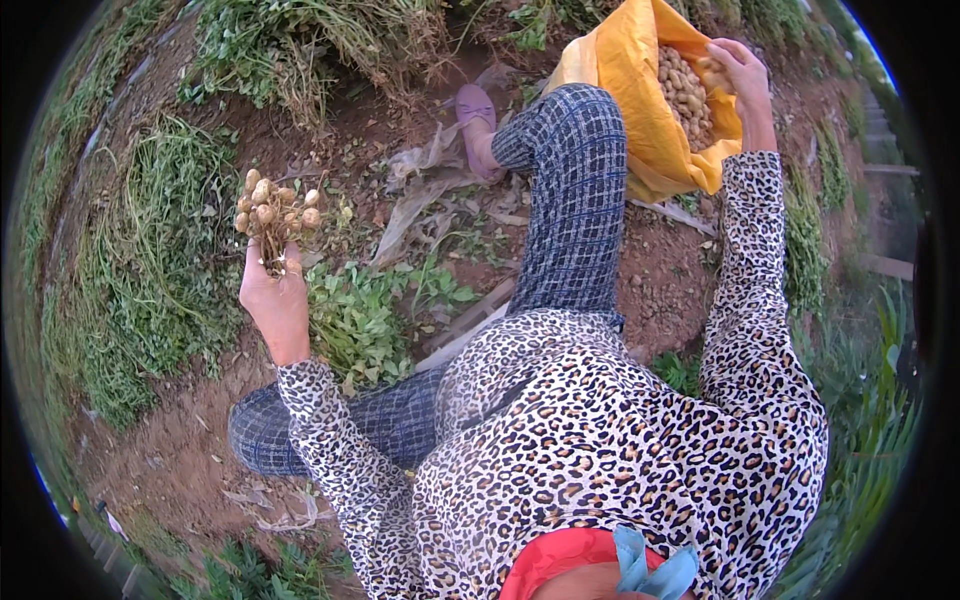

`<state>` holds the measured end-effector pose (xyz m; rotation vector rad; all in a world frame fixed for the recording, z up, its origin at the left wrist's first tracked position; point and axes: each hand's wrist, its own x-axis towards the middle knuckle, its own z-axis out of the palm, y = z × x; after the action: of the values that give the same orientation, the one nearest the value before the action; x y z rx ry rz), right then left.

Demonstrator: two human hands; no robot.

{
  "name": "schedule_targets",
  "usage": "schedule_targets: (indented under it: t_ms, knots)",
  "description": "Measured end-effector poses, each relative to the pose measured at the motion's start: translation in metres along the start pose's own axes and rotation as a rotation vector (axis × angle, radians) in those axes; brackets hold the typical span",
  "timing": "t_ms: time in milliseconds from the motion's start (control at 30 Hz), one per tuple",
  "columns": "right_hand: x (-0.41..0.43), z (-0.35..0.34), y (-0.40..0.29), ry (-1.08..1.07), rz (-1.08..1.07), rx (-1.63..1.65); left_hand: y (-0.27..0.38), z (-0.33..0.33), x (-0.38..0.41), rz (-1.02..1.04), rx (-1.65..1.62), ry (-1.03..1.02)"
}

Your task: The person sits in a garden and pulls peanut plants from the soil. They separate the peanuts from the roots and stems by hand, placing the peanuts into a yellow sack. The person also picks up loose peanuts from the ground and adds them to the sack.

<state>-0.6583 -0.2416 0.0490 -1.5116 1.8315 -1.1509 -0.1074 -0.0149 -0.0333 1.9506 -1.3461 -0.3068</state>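
Observation:
My left hand [277, 300] holds a bunch of peanuts in their shells [262, 201] by the roots, pods upward, above the soil at the left. At the upper right, my right hand [742, 75] is at the mouth of an orange woven sack [637, 97]. Peanut pods seem to be at its fingers, but blur hides whether it grips them. Many picked peanuts [681, 97] lie inside the sack, which stands beside my raised knee. Cut green peanut plants [360, 319] lie between my legs.
Heaps of pulled peanut plants lie at the left [150, 277] and at the top [300, 52]. Torn plastic film [420, 195] lies on the reddish soil near my pink shoe [476, 124]. Tall green leaves [862, 420] grow at the right.

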Motion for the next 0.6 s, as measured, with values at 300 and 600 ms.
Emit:
schedule_targets:
  t_ms: [300,600]
  knots:
    - [-0.092,0.103,-0.107,0.052,-0.352,0.339,-0.011,-0.008,-0.002,-0.011,-0.017,0.023]
    - [-0.182,0.349,0.012,-0.964,-0.151,-0.158,0.004,-0.004,-0.001,-0.072,-0.115,0.013]
